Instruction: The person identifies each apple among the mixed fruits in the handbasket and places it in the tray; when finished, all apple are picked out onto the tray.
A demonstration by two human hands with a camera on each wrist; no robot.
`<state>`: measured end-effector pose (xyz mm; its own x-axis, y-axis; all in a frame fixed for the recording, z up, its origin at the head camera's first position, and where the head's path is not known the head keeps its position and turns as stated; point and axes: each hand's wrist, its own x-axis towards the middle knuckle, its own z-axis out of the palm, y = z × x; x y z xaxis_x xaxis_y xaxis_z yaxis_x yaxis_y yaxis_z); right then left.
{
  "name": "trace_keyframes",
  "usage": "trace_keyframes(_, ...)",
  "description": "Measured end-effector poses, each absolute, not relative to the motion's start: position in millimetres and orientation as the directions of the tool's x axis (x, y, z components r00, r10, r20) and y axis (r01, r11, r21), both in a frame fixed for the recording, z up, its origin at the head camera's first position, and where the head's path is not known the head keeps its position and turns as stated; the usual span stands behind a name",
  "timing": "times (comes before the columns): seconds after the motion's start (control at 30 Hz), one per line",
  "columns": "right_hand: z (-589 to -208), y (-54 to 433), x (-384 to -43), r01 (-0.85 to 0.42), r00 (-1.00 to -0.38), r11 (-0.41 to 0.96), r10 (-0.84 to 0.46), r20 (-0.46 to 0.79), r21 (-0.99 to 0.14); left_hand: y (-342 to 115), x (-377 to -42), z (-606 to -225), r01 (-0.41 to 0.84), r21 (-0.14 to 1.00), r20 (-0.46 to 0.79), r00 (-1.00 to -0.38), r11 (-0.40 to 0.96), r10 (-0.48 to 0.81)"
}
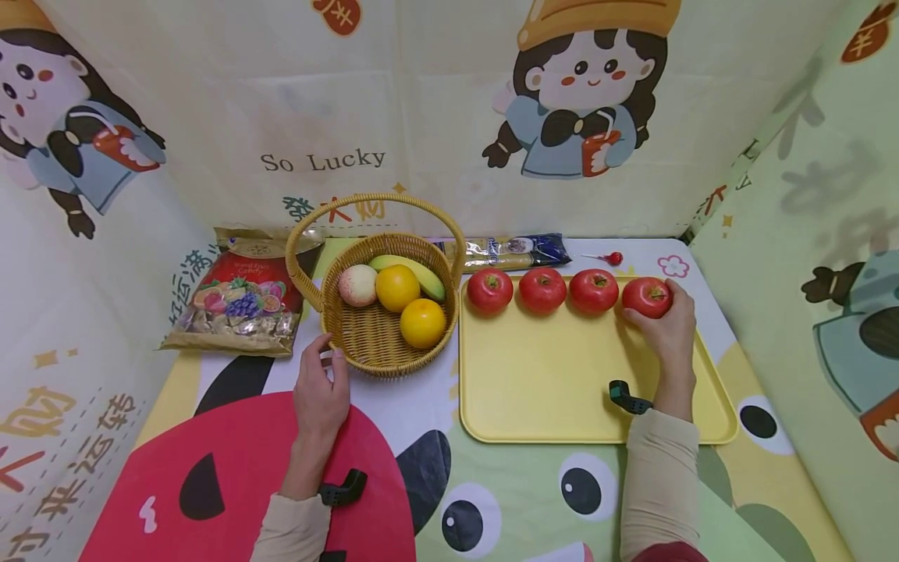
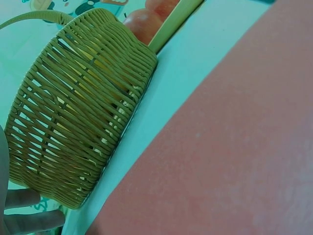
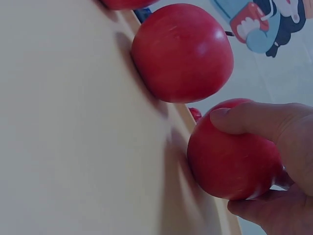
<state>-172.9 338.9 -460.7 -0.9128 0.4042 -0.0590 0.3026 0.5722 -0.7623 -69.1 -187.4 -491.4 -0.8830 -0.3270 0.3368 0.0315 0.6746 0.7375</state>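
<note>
My right hand (image 1: pixel 667 320) grips a red apple (image 1: pixel 647 297) at the far right of a row on the yellow tray (image 1: pixel 548 390). In the right wrist view the thumb lies over this apple (image 3: pixel 230 156) and fingers support its other side. To its left on the tray sit three more apples, the nearest one (image 1: pixel 593 291) close by. My left hand (image 1: pixel 321 390) rests against the near left side of a wicker basket (image 1: pixel 382 363), its fingers fairly straight. The left wrist view shows fingers (image 2: pixel 36 221) beside the woven wall. A banana (image 1: pixel 421 273), two oranges (image 1: pixel 423 323) and a pale speckled peach-like fruit (image 1: pixel 358 286) lie inside.
A bag of fruit candy (image 1: pixel 242 300) lies left of the basket. Behind the tray are a long plastic packet (image 1: pixel 506 251) and a small red item (image 1: pixel 614 257) with a thin stem. The basket's tall handle (image 1: pixel 375 198) arches above it. Printed cloth walls enclose the table.
</note>
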Motion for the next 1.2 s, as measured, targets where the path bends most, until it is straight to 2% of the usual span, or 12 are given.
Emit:
trace_keyframes(0.27,-462,335,-179,0.346,-0.897,0.532,0.428,-0.107,-0.773,-189,-69,-490,0.029,0.738,0.336,-0.882,0.675,-0.33)
trace_keyframes(0.53,-464,332,-186,0.325,-0.9,0.564,0.431,-0.065,-0.759,-189,-72,-487,0.018,0.731,0.336,-0.879,0.682,-0.338)
trace_keyframes(0.63,-462,332,-186,0.335,-0.9,0.572,0.43,-0.075,-0.749,-190,-75,-486,0.027,0.704,0.372,-0.865,0.71,-0.337)
trace_keyframes(0.83,-442,330,-177,0.34,-0.882,0.593,0.469,-0.03,-0.73,-194,-86,-474,0.123,0.615,0.526,-0.8,0.779,-0.289)
trace_keyframes(1.03,-415,316,-168,0.268,-0.893,0.617,0.447,0.049,-0.74,-195,-99,-449,0.202,0.539,0.597,-0.776,0.818,-0.202)
trace_keyframes(1.2,-396,293,-160,0.138,-0.906,0.643,0.39,0.167,-0.753,-184,-109,-424,0.306,0.509,0.648,-0.751,0.805,-0.124)
